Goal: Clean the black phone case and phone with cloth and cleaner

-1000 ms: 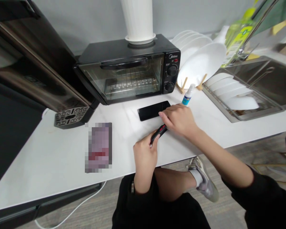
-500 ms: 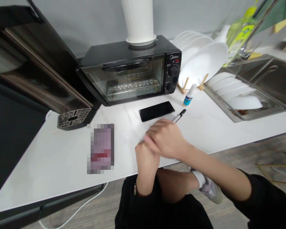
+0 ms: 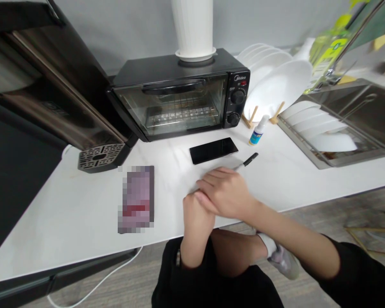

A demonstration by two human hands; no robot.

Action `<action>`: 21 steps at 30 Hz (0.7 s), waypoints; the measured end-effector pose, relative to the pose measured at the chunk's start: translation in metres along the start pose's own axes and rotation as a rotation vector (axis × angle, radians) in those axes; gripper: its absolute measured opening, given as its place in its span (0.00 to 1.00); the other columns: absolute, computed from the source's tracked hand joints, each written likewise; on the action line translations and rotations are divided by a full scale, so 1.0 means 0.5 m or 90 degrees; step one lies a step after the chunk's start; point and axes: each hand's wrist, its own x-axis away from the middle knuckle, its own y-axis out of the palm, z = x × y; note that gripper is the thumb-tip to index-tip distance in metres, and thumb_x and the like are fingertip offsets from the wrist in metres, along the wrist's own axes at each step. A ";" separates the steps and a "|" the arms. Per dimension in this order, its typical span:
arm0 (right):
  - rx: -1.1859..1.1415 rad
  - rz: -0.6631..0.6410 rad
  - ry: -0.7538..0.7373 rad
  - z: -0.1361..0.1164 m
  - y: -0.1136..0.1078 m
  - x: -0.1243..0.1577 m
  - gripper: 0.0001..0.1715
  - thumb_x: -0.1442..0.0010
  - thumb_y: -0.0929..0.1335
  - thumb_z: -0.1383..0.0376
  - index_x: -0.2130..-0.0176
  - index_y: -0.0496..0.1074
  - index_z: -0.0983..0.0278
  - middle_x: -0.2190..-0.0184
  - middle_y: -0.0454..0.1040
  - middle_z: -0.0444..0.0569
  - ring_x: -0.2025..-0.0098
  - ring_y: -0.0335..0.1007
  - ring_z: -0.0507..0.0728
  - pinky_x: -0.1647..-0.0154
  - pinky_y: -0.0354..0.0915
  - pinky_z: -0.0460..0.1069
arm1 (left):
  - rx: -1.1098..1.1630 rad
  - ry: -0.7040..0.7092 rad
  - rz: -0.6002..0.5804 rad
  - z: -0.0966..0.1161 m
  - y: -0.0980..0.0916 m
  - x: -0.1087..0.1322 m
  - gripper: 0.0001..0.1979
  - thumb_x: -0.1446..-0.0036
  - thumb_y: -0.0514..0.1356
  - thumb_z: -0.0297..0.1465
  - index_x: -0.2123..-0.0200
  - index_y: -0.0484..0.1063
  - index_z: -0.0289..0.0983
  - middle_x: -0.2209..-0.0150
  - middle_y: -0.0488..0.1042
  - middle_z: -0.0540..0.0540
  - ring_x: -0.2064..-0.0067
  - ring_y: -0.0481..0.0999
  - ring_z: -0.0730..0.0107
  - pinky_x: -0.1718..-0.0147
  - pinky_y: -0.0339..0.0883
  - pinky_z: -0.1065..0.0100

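My right hand [image 3: 227, 192] lies over my left hand [image 3: 197, 214] at the counter's front edge, its fingers wrapped round it. The fingers of my left hand are hidden under the right one. Just beyond them is a pen [image 3: 251, 159] with a black end, its other end partly hidden behind my right hand. A black smartphone [image 3: 213, 150] lies flat behind the hands, screen up. A small spray bottle [image 3: 259, 131] with a blue and yellow label stands to the right of the phone. Left of my hands lies a blurred-out purple flat object [image 3: 137, 196].
A black toaster oven [image 3: 179, 98] carries a white pot [image 3: 195, 30]. To the left stands a dark drinks machine [image 3: 60, 81] with a drip tray. White plates [image 3: 277, 85] stand in a wooden rack beside a steel sink [image 3: 377, 102]; white bowls [image 3: 321, 122] sit at the sink.
The view has shifted slightly, so the counter things appear a little further right. My right hand stays on my left hand with only a slight shift.
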 end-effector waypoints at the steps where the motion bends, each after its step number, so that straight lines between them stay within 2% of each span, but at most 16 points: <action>1: 0.011 -0.003 0.018 0.016 -0.003 0.003 0.28 0.25 0.58 0.56 0.66 0.78 0.64 0.69 0.80 0.50 0.66 0.72 0.59 0.60 0.58 0.55 | 0.044 0.003 0.001 0.000 -0.001 0.001 0.14 0.44 0.58 0.17 0.74 0.79 0.37 0.73 0.82 0.45 0.71 0.80 0.64 0.71 0.64 0.69; 4: 0.050 0.029 0.145 0.069 -0.016 0.013 0.31 0.24 0.55 0.60 0.67 0.79 0.66 0.69 0.81 0.53 0.67 0.73 0.60 0.60 0.58 0.56 | 0.221 0.014 0.016 0.005 -0.002 0.003 0.15 0.36 0.58 0.23 0.55 0.82 0.42 0.60 0.86 0.47 0.62 0.84 0.66 0.63 0.69 0.71; 5: 0.050 0.044 0.170 0.072 -0.017 0.013 0.31 0.24 0.55 0.61 0.67 0.80 0.66 0.68 0.82 0.54 0.66 0.74 0.60 0.58 0.59 0.56 | 0.248 0.011 0.022 0.006 -0.001 0.003 0.15 0.34 0.58 0.24 0.53 0.82 0.44 0.57 0.86 0.48 0.60 0.84 0.66 0.61 0.70 0.70; 6: 0.041 0.053 0.172 0.063 -0.016 0.011 0.31 0.24 0.55 0.62 0.66 0.80 0.66 0.69 0.82 0.53 0.65 0.74 0.60 0.56 0.59 0.56 | 0.239 0.006 0.023 0.005 0.000 0.003 0.15 0.35 0.58 0.24 0.54 0.82 0.43 0.58 0.86 0.47 0.61 0.84 0.65 0.61 0.70 0.70; 8: 0.006 0.044 0.108 0.023 -0.007 0.000 0.28 0.25 0.57 0.61 0.67 0.79 0.65 0.69 0.81 0.51 0.64 0.74 0.60 0.52 0.59 0.56 | 0.151 -0.009 0.010 -0.001 0.001 0.002 0.12 0.42 0.59 0.21 0.67 0.81 0.38 0.67 0.85 0.44 0.66 0.82 0.61 0.67 0.67 0.68; 10: -0.020 0.009 0.023 -0.009 -0.001 -0.012 0.26 0.26 0.58 0.59 0.66 0.78 0.64 0.70 0.80 0.50 0.65 0.73 0.59 0.54 0.60 0.55 | 0.079 -0.003 -0.012 -0.008 0.002 0.002 0.11 0.48 0.60 0.19 0.79 0.75 0.37 0.75 0.80 0.43 0.71 0.80 0.60 0.72 0.62 0.67; 11: -0.023 -0.011 0.001 -0.009 -0.001 -0.015 0.27 0.25 0.58 0.58 0.67 0.78 0.64 0.70 0.80 0.49 0.65 0.73 0.59 0.56 0.59 0.55 | 0.077 0.004 -0.016 -0.010 0.001 0.002 0.11 0.49 0.60 0.19 0.80 0.74 0.37 0.76 0.79 0.43 0.72 0.79 0.60 0.73 0.61 0.67; 12: -0.015 -0.026 0.003 0.002 -0.004 -0.014 0.28 0.25 0.57 0.58 0.68 0.77 0.64 0.70 0.79 0.50 0.66 0.72 0.58 0.58 0.59 0.55 | 0.101 0.006 -0.012 -0.010 0.000 0.002 0.11 0.47 0.60 0.20 0.78 0.75 0.37 0.76 0.79 0.44 0.72 0.79 0.61 0.72 0.61 0.67; 14: 0.020 -0.035 0.066 0.046 -0.014 -0.003 0.31 0.24 0.56 0.58 0.69 0.77 0.64 0.71 0.80 0.51 0.68 0.72 0.59 0.61 0.57 0.55 | 0.191 0.002 0.009 -0.004 -0.002 0.003 0.11 0.40 0.59 0.23 0.67 0.81 0.38 0.69 0.84 0.45 0.69 0.81 0.64 0.69 0.65 0.69; 16: 0.058 -0.001 0.162 0.085 -0.023 0.010 0.32 0.24 0.55 0.60 0.68 0.79 0.65 0.69 0.81 0.53 0.68 0.72 0.59 0.61 0.58 0.55 | 0.259 -0.008 0.027 0.006 -0.003 0.003 0.13 0.34 0.59 0.27 0.54 0.83 0.42 0.60 0.86 0.47 0.64 0.83 0.65 0.64 0.69 0.70; 17: 0.065 0.019 0.190 0.091 -0.024 0.013 0.31 0.24 0.55 0.61 0.67 0.79 0.65 0.68 0.82 0.54 0.66 0.73 0.60 0.59 0.59 0.56 | 0.269 -0.012 0.030 0.010 -0.003 0.002 0.13 0.33 0.59 0.28 0.51 0.82 0.44 0.57 0.86 0.48 0.62 0.84 0.65 0.62 0.70 0.70; 19: 0.041 0.041 0.169 0.071 -0.017 0.011 0.30 0.25 0.55 0.63 0.64 0.80 0.65 0.66 0.83 0.53 0.63 0.75 0.60 0.52 0.61 0.56 | 0.232 -0.027 0.027 0.013 -0.002 0.000 0.13 0.34 0.59 0.26 0.54 0.83 0.42 0.59 0.86 0.46 0.64 0.83 0.64 0.63 0.69 0.69; 21: -0.003 0.026 0.078 0.034 -0.005 -0.001 0.28 0.25 0.56 0.62 0.62 0.80 0.66 0.65 0.83 0.52 0.61 0.76 0.60 0.48 0.62 0.55 | 0.156 -0.051 0.013 0.009 0.000 -0.002 0.13 0.38 0.58 0.22 0.66 0.83 0.37 0.68 0.85 0.42 0.70 0.81 0.63 0.68 0.66 0.68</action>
